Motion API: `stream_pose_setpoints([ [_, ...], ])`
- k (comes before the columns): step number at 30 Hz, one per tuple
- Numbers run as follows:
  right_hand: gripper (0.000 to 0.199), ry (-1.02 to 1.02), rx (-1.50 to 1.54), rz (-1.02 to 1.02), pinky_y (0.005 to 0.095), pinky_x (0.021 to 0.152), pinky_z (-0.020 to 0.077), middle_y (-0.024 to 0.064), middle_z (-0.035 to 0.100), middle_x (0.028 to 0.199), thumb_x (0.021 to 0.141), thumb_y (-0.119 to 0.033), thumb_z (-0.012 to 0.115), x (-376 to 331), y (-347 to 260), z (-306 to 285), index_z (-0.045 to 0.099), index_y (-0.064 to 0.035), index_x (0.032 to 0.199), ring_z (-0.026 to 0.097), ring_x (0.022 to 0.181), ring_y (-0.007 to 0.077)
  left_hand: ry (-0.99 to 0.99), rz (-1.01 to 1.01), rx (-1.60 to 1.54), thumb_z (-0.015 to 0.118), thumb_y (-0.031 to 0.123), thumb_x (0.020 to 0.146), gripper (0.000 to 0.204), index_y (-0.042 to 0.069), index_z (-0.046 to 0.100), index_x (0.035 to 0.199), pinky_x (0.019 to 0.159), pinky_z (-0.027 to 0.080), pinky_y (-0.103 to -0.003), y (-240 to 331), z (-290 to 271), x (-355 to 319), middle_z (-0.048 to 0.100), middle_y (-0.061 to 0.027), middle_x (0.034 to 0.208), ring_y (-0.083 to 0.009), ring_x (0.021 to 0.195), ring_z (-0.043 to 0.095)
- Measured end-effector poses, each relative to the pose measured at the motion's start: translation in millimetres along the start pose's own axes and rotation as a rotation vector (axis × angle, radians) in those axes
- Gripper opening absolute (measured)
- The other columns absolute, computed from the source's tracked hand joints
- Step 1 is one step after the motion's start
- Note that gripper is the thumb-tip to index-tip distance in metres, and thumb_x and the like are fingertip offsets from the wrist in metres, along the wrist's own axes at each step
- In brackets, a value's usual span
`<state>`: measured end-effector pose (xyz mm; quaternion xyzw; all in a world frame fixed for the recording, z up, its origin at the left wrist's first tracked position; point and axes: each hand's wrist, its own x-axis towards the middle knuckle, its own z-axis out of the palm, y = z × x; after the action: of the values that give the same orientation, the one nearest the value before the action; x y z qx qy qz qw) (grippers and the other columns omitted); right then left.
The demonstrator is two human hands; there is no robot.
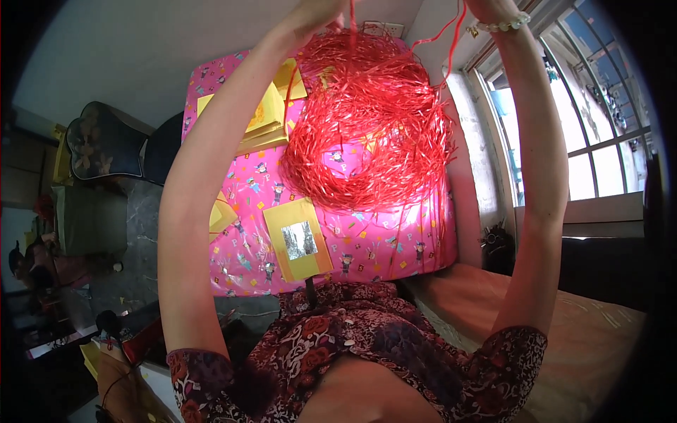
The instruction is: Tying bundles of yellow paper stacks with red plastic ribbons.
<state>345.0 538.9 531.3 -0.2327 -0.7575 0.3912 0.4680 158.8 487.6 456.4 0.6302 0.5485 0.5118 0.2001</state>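
Note:
Both arms reach up and forward over the pink table, and the upper picture edge cuts off part of each hand. My left hand [326, 13] is closed, its fingers curled beside a red plastic strand [352, 32] that hangs down. From my right hand [491, 10], which wears a bead bracelet [504, 25], more red strand [457, 39] runs down in loops; its fingertips are out of view. Beneath the hands lies a big tangled heap of shiny red plastic strands [374, 169], spread in a rough ring with the tablecloth showing through its middle.
Stacked yellow paper pieces [264, 137] lie left of the heap. A yellow piece with a silvery panel [300, 240] rests near the front edge of the patterned pink tablecloth [367, 264]. A dark chair [106, 144] stands left; a barred window [585, 134] is right, above a brown padded seat [564, 338].

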Motion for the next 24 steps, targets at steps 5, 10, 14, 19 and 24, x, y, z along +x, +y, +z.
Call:
stream_pose_setpoints([
  [5,0.030,0.168,-0.168,-0.073,0.0199,0.041,0.0248,-0.0081,0.039,0.057,0.094,-0.030,0.047,4,7,-54,0.061,-0.0034,0.089,0.031,0.048,0.0026,-0.576,-0.360,-0.497,0.034,0.057,0.089,0.062,0.001,0.058,0.104,0.039,0.033,-0.020,17,26,29,0.055,-0.0050,0.062,-0.0059,0.043,0.040],
  [10,0.031,0.197,-0.260,0.116,0.0212,0.040,0.0245,-0.0080,0.038,0.054,0.092,-0.031,0.050,3,39,-88,0.062,-0.0042,0.085,0.030,0.046,0.0032,-0.529,-0.087,-0.270,0.026,0.053,0.093,0.065,0.003,0.063,0.075,0.038,0.029,-0.023,-1,12,50,0.040,0.0037,0.047,-0.0071,0.040,0.036],
  [14,0.031,0.139,-0.268,0.179,0.0216,0.040,0.0242,-0.0081,0.037,0.055,0.091,-0.032,0.051,-4,77,-116,0.061,-0.0049,0.081,0.031,0.045,0.0031,-0.345,-0.271,0.109,0.025,0.053,0.094,0.069,0.002,0.064,0.066,0.038,0.028,-0.025,-21,-2,68,0.040,0.0032,0.045,-0.0077,0.040,0.035],
  [19,0.026,0.152,-0.242,0.276,0.0214,0.039,0.0221,-0.0072,0.037,0.054,0.093,-0.029,0.048,-26,91,-146,0.058,-0.0078,0.081,0.029,0.043,0.0045,-0.420,-0.138,0.354,0.027,0.049,0.094,0.070,0.001,0.063,0.058,0.043,0.035,-0.029,-55,-18,78,0.057,-0.0061,0.052,-0.0113,0.042,0.043],
  [24,0.027,0.367,-0.111,0.229,0.0175,0.042,0.0197,-0.0108,0.039,0.056,0.091,-0.034,0.054,-35,141,-208,0.066,-0.0108,0.089,0.029,0.047,-0.0004,-0.376,0.104,0.687,0.027,0.047,0.094,0.067,0.004,0.063,0.057,0.049,0.041,-0.033,-111,-43,78,0.057,-0.0093,0.050,-0.0169,0.048,0.052],
])
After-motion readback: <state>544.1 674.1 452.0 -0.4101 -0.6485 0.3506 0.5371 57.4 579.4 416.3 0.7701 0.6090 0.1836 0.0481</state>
